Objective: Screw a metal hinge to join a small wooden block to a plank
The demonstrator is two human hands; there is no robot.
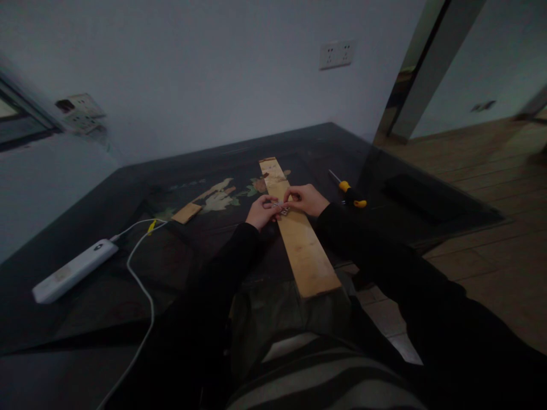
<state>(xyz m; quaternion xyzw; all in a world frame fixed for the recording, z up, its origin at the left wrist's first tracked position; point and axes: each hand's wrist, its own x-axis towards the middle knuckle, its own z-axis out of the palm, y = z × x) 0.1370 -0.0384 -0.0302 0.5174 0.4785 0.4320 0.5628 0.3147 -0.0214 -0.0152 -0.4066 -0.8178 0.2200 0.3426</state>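
Observation:
A long, narrow wooden board lies across the dark table, its near end reaching over the edge towards my lap. About halfway along it, a small silver metal piece sits at my fingertips; its exact shape is too small and dim to read. My left hand comes from the left side of the board, thumb and fingers closed on this piece. From the right, my right hand has thumb and forefinger pinched together right at the piece; whatever is between them is hidden.
To the right lies a screwdriver with a yellow and black handle. A short wooden piece rests on the left. Farther left is a long white power bank or similar device with a white cable. A wall stands behind the table.

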